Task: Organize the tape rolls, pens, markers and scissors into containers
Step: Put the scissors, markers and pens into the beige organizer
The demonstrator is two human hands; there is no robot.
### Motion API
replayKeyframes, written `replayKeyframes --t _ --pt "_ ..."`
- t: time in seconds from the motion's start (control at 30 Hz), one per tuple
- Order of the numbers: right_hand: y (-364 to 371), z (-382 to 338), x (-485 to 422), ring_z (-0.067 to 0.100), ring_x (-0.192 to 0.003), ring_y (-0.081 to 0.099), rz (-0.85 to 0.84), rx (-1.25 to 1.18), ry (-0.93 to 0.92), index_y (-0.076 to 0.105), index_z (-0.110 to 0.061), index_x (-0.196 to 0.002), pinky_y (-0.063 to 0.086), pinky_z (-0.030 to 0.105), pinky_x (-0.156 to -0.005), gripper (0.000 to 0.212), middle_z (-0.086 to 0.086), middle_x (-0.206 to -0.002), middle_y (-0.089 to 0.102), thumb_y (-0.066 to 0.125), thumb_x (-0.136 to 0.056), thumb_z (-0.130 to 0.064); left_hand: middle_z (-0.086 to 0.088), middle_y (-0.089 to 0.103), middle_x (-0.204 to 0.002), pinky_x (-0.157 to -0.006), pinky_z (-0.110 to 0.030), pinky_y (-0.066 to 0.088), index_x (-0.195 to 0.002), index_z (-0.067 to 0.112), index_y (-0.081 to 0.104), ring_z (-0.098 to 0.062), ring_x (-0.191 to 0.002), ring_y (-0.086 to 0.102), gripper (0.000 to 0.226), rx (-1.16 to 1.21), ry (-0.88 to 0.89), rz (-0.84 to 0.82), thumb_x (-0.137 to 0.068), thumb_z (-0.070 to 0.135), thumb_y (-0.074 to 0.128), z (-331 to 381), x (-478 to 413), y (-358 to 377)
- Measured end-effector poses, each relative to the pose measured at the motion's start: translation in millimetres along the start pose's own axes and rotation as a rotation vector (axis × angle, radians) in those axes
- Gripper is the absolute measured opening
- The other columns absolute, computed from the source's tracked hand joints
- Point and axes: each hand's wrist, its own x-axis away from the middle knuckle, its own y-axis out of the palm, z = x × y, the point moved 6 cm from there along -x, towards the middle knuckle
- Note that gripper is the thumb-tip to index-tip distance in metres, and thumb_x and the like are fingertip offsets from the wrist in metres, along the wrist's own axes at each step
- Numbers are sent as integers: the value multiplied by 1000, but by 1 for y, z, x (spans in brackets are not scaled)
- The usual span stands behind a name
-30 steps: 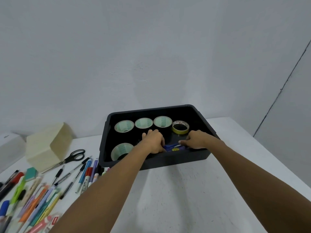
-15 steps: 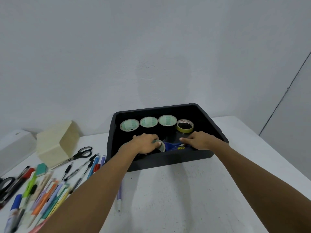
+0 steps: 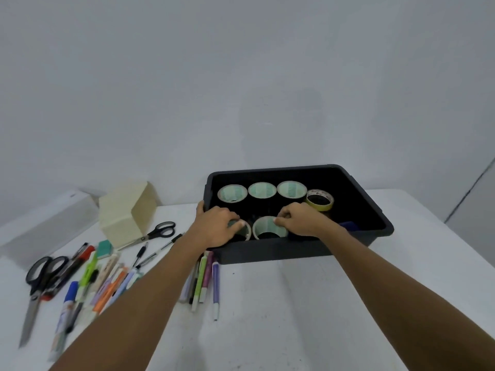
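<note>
A black bin (image 3: 375, 210) on the white table holds three green-cored tape rolls (image 3: 262, 190) along its back wall and a yellow roll (image 3: 320, 200) beside them. My left hand (image 3: 218, 226) grips a tape roll (image 3: 246, 231) at the bin's front left, thumb over the left rim. My right hand (image 3: 297, 219) pinches the rim of another green-cored roll (image 3: 269, 228) next to it. A blue item (image 3: 348, 225) lies in the bin right of my wrist. Pens and markers (image 3: 107, 279) lie spread on the left, with scissors (image 3: 155, 232) and a second pair (image 3: 40, 279).
A cream open box (image 3: 126, 212) lies on its side at the back left, with a white box (image 3: 45, 223) behind it. Several pens (image 3: 206, 279) lie against the bin's front left corner. Bare table surface (image 3: 308, 317) stretches in front of the bin.
Both hands moved left inside the bin, each taking a tape roll. A second roll now stands at the front beside the first. The camera view shifted left.
</note>
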Motion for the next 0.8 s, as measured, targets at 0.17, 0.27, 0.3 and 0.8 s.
replayKeyframes --t 0.17,0.27,0.3,0.8 --pt "-4 -19 -8 14 -84 60 132 35 6 65 -18 -114 48 30 -75 37 -1 -93 67 53 -94 -47 4 47 -142 -116 -57 5 -131 26 56 -16 -138 29 46 169 2 53 -99 51 35 -22 22 -1" --pt "0 -62 -13 15 -106 60 264 -56 -164 60 -17 -126 49 29 -89 39 1 -117 66 59 -93 -37 0 34 -154 -117 -50 15 -140 25 47 -24 -143 24 67 158 15 186 -92 64 23 -63 47 -5" --pt "2 -84 -14 15 -110 60 305 -93 -243 61 -16 -126 48 31 -94 37 0 -119 66 60 -93 -33 -4 35 -153 -116 -48 18 -139 24 48 -27 -141 27 71 145 2 223 -90 67 20 -81 55 -7" --pt "182 -283 -83 31 -137 33 -42 165 -249 47 -12 -137 34 43 -109 41 5 -141 45 34 -102 -30 -8 26 -152 -113 -46 23 -144 34 39 -34 -139 20 49 367 -288 171 -97 45 47 -302 116 -53"
